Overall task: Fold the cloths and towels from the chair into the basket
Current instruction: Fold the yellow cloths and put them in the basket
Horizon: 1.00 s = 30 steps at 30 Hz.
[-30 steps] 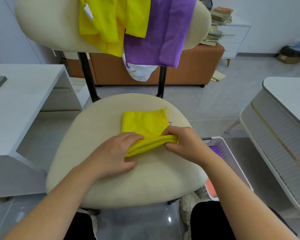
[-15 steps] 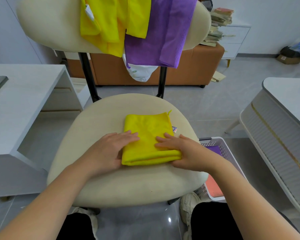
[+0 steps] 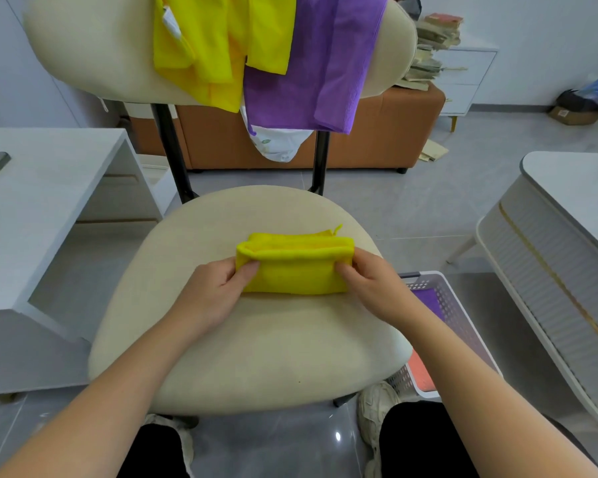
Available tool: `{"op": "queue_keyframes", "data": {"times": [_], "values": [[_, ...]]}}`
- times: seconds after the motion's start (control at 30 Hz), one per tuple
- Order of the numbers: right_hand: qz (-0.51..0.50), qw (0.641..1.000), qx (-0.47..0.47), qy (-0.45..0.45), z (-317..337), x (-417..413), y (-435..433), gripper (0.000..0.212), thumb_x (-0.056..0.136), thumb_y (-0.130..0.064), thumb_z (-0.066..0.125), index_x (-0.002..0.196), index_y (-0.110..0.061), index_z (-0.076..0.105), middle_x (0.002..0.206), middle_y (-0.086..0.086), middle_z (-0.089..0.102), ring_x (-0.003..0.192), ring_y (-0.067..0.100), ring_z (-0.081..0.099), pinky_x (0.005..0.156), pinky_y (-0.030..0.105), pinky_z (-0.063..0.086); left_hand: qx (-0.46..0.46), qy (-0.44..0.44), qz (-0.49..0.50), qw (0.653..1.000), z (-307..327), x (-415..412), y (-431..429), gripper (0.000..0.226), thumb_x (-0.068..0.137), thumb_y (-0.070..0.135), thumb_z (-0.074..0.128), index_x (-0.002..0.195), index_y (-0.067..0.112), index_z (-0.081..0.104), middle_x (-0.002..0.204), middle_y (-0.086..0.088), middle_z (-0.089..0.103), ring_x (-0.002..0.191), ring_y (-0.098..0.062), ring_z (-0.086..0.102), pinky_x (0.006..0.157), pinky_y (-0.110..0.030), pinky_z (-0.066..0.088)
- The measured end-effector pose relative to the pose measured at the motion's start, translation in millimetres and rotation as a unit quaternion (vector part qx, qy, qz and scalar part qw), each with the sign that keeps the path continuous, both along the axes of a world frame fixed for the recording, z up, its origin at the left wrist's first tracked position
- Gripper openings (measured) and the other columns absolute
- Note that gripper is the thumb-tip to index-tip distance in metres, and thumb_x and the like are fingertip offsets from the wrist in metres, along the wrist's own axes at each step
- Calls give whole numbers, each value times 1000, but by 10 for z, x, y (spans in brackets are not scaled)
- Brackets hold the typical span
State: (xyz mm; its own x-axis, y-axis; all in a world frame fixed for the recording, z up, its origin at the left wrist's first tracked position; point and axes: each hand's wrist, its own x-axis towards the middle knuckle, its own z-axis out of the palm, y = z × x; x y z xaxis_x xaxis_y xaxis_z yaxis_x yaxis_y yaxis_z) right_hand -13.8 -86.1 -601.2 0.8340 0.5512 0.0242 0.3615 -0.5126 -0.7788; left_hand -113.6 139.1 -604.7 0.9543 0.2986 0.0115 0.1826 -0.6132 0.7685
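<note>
A folded yellow cloth (image 3: 296,267) lies on the cream chair seat (image 3: 256,339), its near half lifted and turned over toward the far edge. My left hand (image 3: 214,291) pinches the cloth's left end between thumb and fingers. At the right end my right hand (image 3: 370,288) pinches it the same way. Over the chair back (image 3: 90,53) hang yellow cloths (image 3: 218,46) and a purple towel (image 3: 311,63), with a white cloth (image 3: 277,146) showing below them. A white perforated basket (image 3: 449,305) stands on the floor right of the seat, holding purple and orange cloth.
A white desk (image 3: 45,201) stands at the left and a white rounded table (image 3: 567,236) at the right. An orange cabinet (image 3: 377,132) sits behind the chair, with stacked books (image 3: 432,46) on top. My shoes and dark trousers are under the seat's front edge.
Both hands went from pressing flat on the cloth to pinching its two ends. They have lifted the near half and folded it away from me, making the cloth narrower.
</note>
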Motion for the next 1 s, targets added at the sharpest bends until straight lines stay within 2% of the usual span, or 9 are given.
{"op": "queue_keyframes", "data": {"times": [0.1, 0.2, 0.37, 0.43, 0.53, 0.6, 0.73, 0.87, 1.0], "values": [[-63, 998, -22, -6, -4, 15, 148, 24, 97, -25, 40, 84, -8, 49, 69, 6, 49, 68, 22, 43, 61, 38, 34, -23, -12, 63, 998, -3, 91, -64, 44, 97, 34, 47, 71, -1, 50, 62, -7, 45, 60, -18, 40, 55, -33, 24], [-122, 989, -80, -17, 6, 31, 291, 29, 99, -30, 36, 75, -13, 38, 70, 5, 48, 71, 27, 43, 60, 34, 26, -10, -12, 124, 992, -13, 209, -115, 41, 97, 32, 46, 63, 9, 37, 59, -4, 40, 58, -20, 38, 53, -35, 23], [-191, 964, -178, -50, -45, 68, 482, 36, 100, -38, 31, 92, -11, 54, 100, 17, 63, 92, 35, 55, 71, 36, 34, 89, 23, 192, 977, -73, 369, -173, 42, 98, 35, 38, 62, 13, 35, 67, -6, 48, 76, -33, 50, 57, -35, 28], [-206, 955, -209, -54, -56, 85, 508, 40, 99, -39, 32, 97, -9, 59, 102, 16, 63, 93, 34, 55, 71, 35, 35, 137, 48, 194, 970, -81, 414, -186, 40, 99, 38, 33, 71, 10, 45, 83, -12, 58, 87, -35, 53, 62, -34, 31], [-227, 944, -233, -56, -50, 109, 513, 34, 97, -37, 34, 88, -11, 55, 98, 15, 63, 81, 31, 49, 68, 33, 33, 189, 91, 194, 958, -79, 447, -169, 40, 99, 39, 33, 89, 9, 57, 98, -15, 63, 93, -36, 55, 65, -33, 33], [-239, 942, -229, -55, -58, 117, 507, 28, 96, -36, 37, 86, -13, 50, 95, 15, 63, 77, 29, 44, 67, 32, 34, 212, 106, 196, 952, -84, 451, -163, 34, 98, 37, 37, 95, 10, 57, 100, -14, 63, 93, -35, 56, 65, -33, 35], [-237, 948, -204, -56, -60, 101, 500, 21, 94, -31, 43, 103, -13, 48, 97, 12, 61, 83, 32, 51, 68, 34, 36, 240, 95, 197, 946, -68, 425, -219, 24, 97, 33, 40, 103, 11, 47, 100, -12, 62, 90, -35, 58, 63, -33, 35], [-227, 948, -199, -97, -72, 61, 513, 21, 94, -26, 43, 112, -15, 43, 109, 8, 56, 90, 34, 57, 69, 37, 41, 250, 122, 186, 942, -63, 415, -187, 35, 97, 42, 38, 108, 11, 51, 110, -8, 59, 97, -32, 58, 67, -33, 34], [-203, 952, -206, -96, -76, 65, 502, 31, 93, -23, 43, 124, -19, 43, 119, 6, 51, 96, 31, 56, 72, 37, 43, 202, 160, 162, 953, -32, 397, -125, 43, 93, 53, 39, 98, 14, 55, 97, -5, 59, 91, -28, 56, 67, -32, 35]]}}
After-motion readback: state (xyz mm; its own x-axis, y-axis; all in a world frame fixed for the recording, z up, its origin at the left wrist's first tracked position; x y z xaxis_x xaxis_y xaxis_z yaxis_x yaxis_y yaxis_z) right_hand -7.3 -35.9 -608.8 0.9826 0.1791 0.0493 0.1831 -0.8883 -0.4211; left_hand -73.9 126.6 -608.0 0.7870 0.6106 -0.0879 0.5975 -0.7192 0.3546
